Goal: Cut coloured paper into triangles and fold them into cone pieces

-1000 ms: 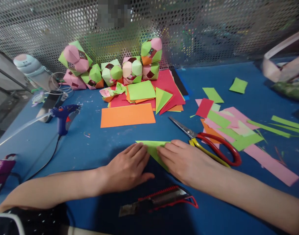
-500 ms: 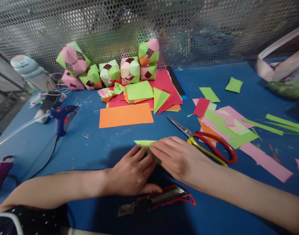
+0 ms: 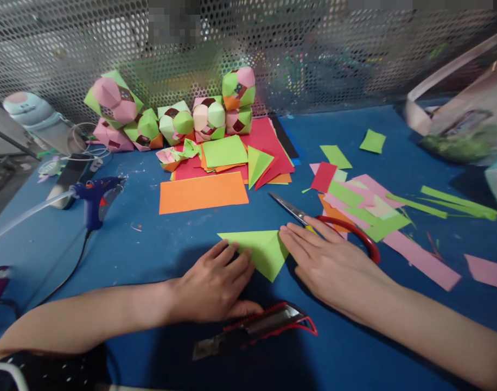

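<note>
A green paper triangle, folded along its far edge, lies flat on the blue table. My left hand rests with spread fingers on its left part, the thumb near the utility knife. The palm of my right hand is down, its fingers stretched out over the triangle's right corner. Under and beyond that hand lie scissors with one red handle; the yellow handle is mostly covered. The utility knife lies closer to me, below the triangle.
An orange paper strip and a stack of green sheets lie ahead. Folded paper balls line the mesh wall. A blue glue gun stands at left. Paper scraps spread at right, before a bag.
My right hand has slid rightward along the folded edge, uncovering most of the green triangle. My left hand stays on the paper. The whole view has shifted slightly.
</note>
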Demonstrator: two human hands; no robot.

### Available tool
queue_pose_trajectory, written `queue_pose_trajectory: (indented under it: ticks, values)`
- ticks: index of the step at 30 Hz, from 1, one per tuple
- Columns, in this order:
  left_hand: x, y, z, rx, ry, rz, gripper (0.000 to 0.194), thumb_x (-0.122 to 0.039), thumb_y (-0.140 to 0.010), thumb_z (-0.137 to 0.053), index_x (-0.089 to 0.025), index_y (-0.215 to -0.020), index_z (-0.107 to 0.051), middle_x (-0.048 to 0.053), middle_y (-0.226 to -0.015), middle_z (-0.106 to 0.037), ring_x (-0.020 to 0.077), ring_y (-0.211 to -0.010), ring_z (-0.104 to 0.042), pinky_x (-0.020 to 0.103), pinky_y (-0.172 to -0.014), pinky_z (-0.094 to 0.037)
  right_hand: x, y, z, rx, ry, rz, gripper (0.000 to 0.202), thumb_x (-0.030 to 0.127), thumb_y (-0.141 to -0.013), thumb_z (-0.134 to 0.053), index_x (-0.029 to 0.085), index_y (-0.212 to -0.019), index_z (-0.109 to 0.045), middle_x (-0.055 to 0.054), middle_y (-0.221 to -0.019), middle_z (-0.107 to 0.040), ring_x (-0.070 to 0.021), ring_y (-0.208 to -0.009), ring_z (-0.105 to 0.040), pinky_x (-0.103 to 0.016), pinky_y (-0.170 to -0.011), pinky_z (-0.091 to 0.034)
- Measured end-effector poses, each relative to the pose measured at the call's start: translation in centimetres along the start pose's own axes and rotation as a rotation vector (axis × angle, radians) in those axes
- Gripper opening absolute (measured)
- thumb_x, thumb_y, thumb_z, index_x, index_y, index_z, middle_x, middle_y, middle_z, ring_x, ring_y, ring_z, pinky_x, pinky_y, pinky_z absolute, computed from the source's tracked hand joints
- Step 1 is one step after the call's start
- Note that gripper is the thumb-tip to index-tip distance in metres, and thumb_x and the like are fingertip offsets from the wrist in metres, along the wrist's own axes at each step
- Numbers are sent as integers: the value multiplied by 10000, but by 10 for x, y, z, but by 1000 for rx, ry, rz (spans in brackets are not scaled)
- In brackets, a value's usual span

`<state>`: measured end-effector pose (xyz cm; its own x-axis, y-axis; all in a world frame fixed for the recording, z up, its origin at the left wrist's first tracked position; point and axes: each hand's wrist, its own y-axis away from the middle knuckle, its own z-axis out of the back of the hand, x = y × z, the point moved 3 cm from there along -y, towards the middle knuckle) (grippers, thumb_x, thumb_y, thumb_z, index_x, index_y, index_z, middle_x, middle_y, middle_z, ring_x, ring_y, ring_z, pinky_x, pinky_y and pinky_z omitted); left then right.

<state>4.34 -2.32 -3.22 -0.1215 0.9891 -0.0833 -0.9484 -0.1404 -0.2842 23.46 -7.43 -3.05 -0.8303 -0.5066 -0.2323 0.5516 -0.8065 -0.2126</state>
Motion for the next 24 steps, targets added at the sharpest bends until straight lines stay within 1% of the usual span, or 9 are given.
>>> queue_pose_trajectory:
  ticks: [2,5,7,9,10,12,15,19,24]
  values:
    - [0,-1,1,-12,4,7,578,-563,-876,-417,-66,-1109,-600,161,-1126,-644,310,-1057,-584,476,-927,-498,-5,-1,2,-38,-41,-77,357,118,-837,-428,-37,-1096,-616,-230,-1068,-676,-303,-1014,-617,-483,-1012,-346]
    - [1,-2,5,-24,32,7,485,-502,-885,-449,-82,-1072,-605,143,-1042,-663,302,-1031,-594,483,-915,-503,-10,-9,4,-138,-136,-159,318,143,-888,-421,17,-1109,-613,-172,-1045,-694,-263,-967,-630,-438,-954,-401]
    - [4,-4,7,-26,75,20,356,-390,-904,-460,-95,-1044,-600,127,-992,-666,266,-979,-614,451,-896,-518,-13,-12,3,-200,-187,-186,289,150,-899,-441,32,-1099,-613,-158,-1053,-695,-256,-951,-630,-420,-907,-430]
    - [10,-6,10,-51,124,58,238,-235,-912,-440,-99,-1049,-578,123,-988,-654,219,-937,-625,382,-851,-541,-15,-14,0,-227,-227,-194,257,154,-902,-464,45,-1075,-621,-144,-1043,-699,-251,-929,-629,-410,-880,-439]
    - [15,-7,12,-69,152,84,222,-166,-908,-422,-98,-1067,-562,129,-1008,-643,200,-938,-622,348,-834,-545,-15,-13,-2,-228,-243,-192,245,158,-903,-475,51,-1067,-623,-139,-1035,-701,-251,-920,-627,-411,-877,-436]
    - [26,-11,13,-100,219,138,245,-97,-903,-391,-94,-1108,-526,144,-1061,-612,182,-983,-604,310,-832,-540,-14,-13,-5,-229,-262,-179,230,153,-902,-488,60,-1063,-623,-132,-1014,-703,-250,-902,-622,-414,-873,-430]
    - [40,-19,10,-59,309,221,259,-96,-910,-380,-121,-1139,-498,127,-1098,-583,169,-1028,-576,305,-865,-522,-13,-14,-8,-230,-293,-151,234,93,-892,-471,64,-1075,-614,-127,-973,-699,-242,-867,-611,-407,-845,-428]
    - [47,-31,3,56,260,237,277,-166,-903,-442,-135,-1173,-497,111,-1121,-584,208,-1056,-546,365,-908,-484,-14,-17,-9,-250,-364,-159,237,56,-879,-456,69,-1051,-618,-117,-879,-682,-234,-812,-596,-396,-776,-434]
    - [48,-38,0,106,177,219,309,-245,-896,-482,-123,-1174,-538,111,-992,-613,222,-914,-540,389,-834,-454,-16,-18,-6,-352,-487,-198,196,87,-886,-481,106,-1023,-620,-96,-837,-668,-215,-785,-579,-379,-739,-444]
